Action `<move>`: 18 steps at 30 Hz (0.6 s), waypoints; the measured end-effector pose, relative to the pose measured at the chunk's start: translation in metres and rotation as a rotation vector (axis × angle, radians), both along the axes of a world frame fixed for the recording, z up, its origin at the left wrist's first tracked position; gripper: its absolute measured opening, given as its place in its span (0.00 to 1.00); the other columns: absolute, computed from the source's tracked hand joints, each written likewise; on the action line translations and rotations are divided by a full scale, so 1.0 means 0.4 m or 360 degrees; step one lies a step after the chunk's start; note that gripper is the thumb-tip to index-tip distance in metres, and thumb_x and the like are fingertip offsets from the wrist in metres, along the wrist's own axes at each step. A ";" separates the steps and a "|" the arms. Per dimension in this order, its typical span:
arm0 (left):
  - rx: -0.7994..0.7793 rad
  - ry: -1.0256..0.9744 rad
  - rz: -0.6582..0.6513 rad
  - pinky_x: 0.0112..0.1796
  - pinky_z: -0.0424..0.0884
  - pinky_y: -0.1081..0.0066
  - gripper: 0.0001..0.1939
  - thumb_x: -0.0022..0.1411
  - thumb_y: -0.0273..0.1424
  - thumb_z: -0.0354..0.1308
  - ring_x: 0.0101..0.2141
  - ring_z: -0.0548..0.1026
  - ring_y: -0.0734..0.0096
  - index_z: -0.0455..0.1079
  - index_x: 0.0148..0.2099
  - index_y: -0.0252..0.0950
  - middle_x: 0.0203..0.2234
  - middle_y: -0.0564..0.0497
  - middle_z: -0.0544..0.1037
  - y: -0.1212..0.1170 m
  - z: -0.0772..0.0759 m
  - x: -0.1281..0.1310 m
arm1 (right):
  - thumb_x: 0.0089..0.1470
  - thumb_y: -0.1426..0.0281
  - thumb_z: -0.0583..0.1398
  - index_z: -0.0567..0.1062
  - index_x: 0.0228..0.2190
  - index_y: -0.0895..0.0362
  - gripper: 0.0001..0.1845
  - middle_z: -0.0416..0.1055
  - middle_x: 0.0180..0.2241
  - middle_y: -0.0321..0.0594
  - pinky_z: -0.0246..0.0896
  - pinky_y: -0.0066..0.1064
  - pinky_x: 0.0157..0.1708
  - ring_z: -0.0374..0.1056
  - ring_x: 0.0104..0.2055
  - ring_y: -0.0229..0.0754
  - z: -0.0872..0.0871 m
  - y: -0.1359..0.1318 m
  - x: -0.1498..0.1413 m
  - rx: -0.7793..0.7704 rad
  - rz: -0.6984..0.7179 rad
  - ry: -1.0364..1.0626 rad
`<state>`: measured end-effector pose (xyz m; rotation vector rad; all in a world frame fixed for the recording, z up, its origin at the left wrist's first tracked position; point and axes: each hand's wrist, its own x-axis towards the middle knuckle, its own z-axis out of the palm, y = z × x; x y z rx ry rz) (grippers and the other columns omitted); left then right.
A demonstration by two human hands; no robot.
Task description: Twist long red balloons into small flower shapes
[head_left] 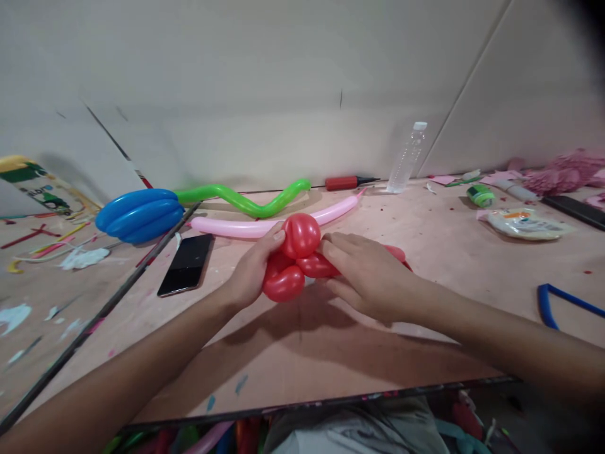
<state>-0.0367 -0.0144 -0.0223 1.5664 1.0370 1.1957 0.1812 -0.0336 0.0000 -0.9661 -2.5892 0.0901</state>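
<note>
A red twisted balloon point(302, 236) with several rounded bubbles is held above the table, in front of me. My left hand point(255, 265) grips its left side, thumb against the upper bubble; the other fingers are behind it. My right hand point(359, 271) closes round the right section, and a red end sticks out beyond the knuckles. Just behind lies a long pink balloon point(231, 227), partly covered by the red one. A wavy green balloon point(259, 208) stretches along the wall to a blue balloon bundle point(142, 214) on the left.
A phone point(186, 265) lies left of my hands. By the wall are a red balloon pump point(343, 183) and a clear bottle point(407, 157). To the right sit a plastic packet point(524, 225), a green-labelled roll point(481, 195) and a deflated blue balloon point(546, 306). A seam point(118, 293) divides the tabletop.
</note>
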 end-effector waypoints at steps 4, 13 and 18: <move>0.0044 0.0126 0.0100 0.44 0.74 0.66 0.14 0.69 0.46 0.53 0.39 0.74 0.65 0.67 0.40 0.40 0.36 0.52 0.76 -0.001 -0.024 0.014 | 0.67 0.62 0.58 0.73 0.46 0.58 0.13 0.77 0.47 0.49 0.65 0.44 0.45 0.72 0.46 0.53 -0.025 -0.013 0.007 -0.0008 -0.0129 0.0037; 0.0103 0.0159 -0.0063 0.52 0.72 0.61 0.12 0.61 0.33 0.60 0.46 0.76 0.59 0.73 0.47 0.38 0.46 0.49 0.80 -0.045 -0.063 0.012 | 0.58 0.72 0.61 0.75 0.41 0.57 0.08 0.78 0.40 0.46 0.62 0.40 0.37 0.74 0.40 0.52 -0.036 -0.031 -0.015 -0.0029 -0.0421 -0.0201; 0.0086 0.0180 0.0065 0.55 0.71 0.56 0.13 0.65 0.36 0.52 0.49 0.75 0.56 0.72 0.48 0.39 0.47 0.47 0.79 -0.037 -0.073 0.011 | 0.65 0.64 0.58 0.74 0.44 0.56 0.11 0.79 0.42 0.46 0.63 0.41 0.37 0.75 0.40 0.53 -0.037 -0.050 -0.026 -0.0081 -0.0336 -0.0185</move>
